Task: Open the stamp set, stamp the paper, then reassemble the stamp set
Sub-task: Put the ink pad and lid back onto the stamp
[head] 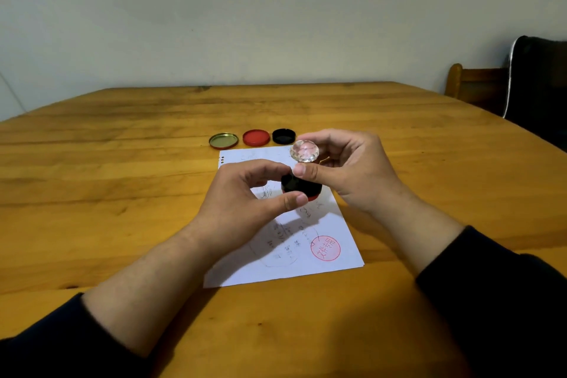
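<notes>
Both hands mid-frame over the paper (322, 221): right hand (346, 169) grasping the stamp (302, 182), left hand (245, 193) pinching its black base

The handwriting on the paper (285, 242) is too faint to read; a chair (478, 86) is cut off right.

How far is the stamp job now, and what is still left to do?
Stamping looks done: a red round imprint sits on the paper. In hand: both the left hand and right hand hold the stamp. Left: the gold lid, red ink pad and black cap lie apart.
</notes>
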Demonstrator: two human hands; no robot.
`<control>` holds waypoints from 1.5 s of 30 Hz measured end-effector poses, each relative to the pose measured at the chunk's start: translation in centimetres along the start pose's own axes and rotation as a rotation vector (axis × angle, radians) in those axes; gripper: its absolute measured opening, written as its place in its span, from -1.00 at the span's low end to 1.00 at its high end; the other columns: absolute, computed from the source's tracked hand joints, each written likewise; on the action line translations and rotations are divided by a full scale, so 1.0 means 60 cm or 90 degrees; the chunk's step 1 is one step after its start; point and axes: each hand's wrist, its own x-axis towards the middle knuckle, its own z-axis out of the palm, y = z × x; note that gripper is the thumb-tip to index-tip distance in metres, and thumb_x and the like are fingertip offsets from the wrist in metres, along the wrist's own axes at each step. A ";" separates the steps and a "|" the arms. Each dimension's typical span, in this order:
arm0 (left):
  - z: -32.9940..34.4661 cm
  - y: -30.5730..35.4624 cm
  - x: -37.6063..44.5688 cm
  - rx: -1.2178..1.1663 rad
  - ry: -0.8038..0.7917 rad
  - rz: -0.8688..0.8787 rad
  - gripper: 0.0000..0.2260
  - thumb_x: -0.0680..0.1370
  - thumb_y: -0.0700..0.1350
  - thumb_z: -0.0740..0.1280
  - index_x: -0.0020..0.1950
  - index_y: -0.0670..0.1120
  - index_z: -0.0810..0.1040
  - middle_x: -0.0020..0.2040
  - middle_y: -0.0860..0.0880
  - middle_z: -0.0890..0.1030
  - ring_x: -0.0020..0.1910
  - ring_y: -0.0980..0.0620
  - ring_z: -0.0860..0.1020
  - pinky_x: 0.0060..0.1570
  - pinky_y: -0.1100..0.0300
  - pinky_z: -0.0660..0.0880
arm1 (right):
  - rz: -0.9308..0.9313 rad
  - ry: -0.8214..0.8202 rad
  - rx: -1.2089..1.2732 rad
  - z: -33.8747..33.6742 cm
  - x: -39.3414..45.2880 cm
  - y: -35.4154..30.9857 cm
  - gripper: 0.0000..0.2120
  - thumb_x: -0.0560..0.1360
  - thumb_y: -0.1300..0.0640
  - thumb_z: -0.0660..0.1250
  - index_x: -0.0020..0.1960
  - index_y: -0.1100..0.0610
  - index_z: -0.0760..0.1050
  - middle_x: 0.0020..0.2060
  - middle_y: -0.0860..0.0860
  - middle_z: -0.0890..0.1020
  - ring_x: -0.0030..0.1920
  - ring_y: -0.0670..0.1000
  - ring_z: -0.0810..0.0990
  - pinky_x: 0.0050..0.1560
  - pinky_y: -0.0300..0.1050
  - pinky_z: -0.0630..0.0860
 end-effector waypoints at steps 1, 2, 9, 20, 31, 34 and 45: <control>-0.003 0.001 0.007 -0.002 -0.005 -0.001 -0.63 0.35 0.05 0.64 0.11 0.00 0.76 0.00 0.14 0.78 0.08 0.18 0.71 0.25 -0.06 0.59 | -0.001 0.000 -0.002 0.000 0.008 0.000 -0.64 0.28 0.12 0.66 0.06 -0.03 0.72 -0.10 -0.07 0.80 -0.05 -0.06 0.74 0.11 0.30 0.63; -0.006 0.001 0.016 -0.004 -0.009 -0.002 -0.66 0.36 0.02 0.65 0.10 0.01 0.76 0.00 0.14 0.78 0.08 0.17 0.71 0.25 -0.07 0.59 | -0.001 0.002 0.001 0.000 0.018 0.001 -0.64 0.28 0.12 0.66 0.05 -0.04 0.72 -0.10 -0.07 0.80 -0.04 -0.05 0.74 0.13 0.29 0.64; -0.023 -0.012 0.102 -0.050 -0.012 -0.037 -0.71 0.38 -0.11 0.65 0.08 0.00 0.76 0.01 0.07 0.79 0.10 0.10 0.73 0.27 -0.15 0.57 | -0.007 0.028 0.019 -0.002 0.105 0.018 -0.61 0.27 0.13 0.68 0.08 0.01 0.72 -0.05 0.02 0.81 0.01 0.04 0.78 0.19 0.14 0.69; -0.021 -0.097 0.229 -0.100 0.022 -0.076 -0.69 0.30 -0.02 0.66 0.01 -0.01 0.77 -0.02 0.03 0.79 0.06 0.04 0.75 0.19 -0.13 0.64 | 0.027 0.090 0.027 0.007 0.239 0.099 -0.64 0.32 0.23 0.68 0.08 0.09 0.71 -0.07 0.08 0.81 -0.04 0.03 0.79 0.13 0.08 0.71; -0.010 -0.182 0.296 0.129 0.029 -0.065 -0.85 0.47 -0.03 0.58 -0.03 0.19 0.71 0.02 0.17 0.73 0.13 0.18 0.64 0.11 0.18 0.51 | 0.055 0.121 -0.010 0.008 0.301 0.197 -0.64 0.35 0.29 0.65 0.08 0.10 0.66 -0.23 -0.04 0.78 -0.16 -0.06 0.76 -0.03 -0.12 0.68; -0.011 -0.191 0.295 0.180 0.003 -0.044 -0.86 0.55 -0.15 0.50 0.03 0.08 0.73 0.11 0.11 0.73 0.17 0.13 0.62 0.17 0.24 0.48 | 0.068 0.130 -0.034 0.005 0.305 0.212 -0.60 0.35 0.30 0.65 0.15 0.19 0.67 -0.17 0.01 0.78 -0.16 -0.07 0.75 -0.01 -0.13 0.68; -0.008 -0.207 0.292 0.253 -0.063 -0.061 -0.63 0.53 -0.40 0.32 0.17 -0.03 0.74 0.25 0.05 0.70 0.28 0.03 0.61 0.36 0.04 0.49 | 0.095 0.103 -0.063 0.010 0.292 0.220 -0.55 0.33 0.36 0.65 0.19 0.25 0.65 -0.17 0.05 0.73 -0.19 -0.06 0.69 -0.12 -0.27 0.62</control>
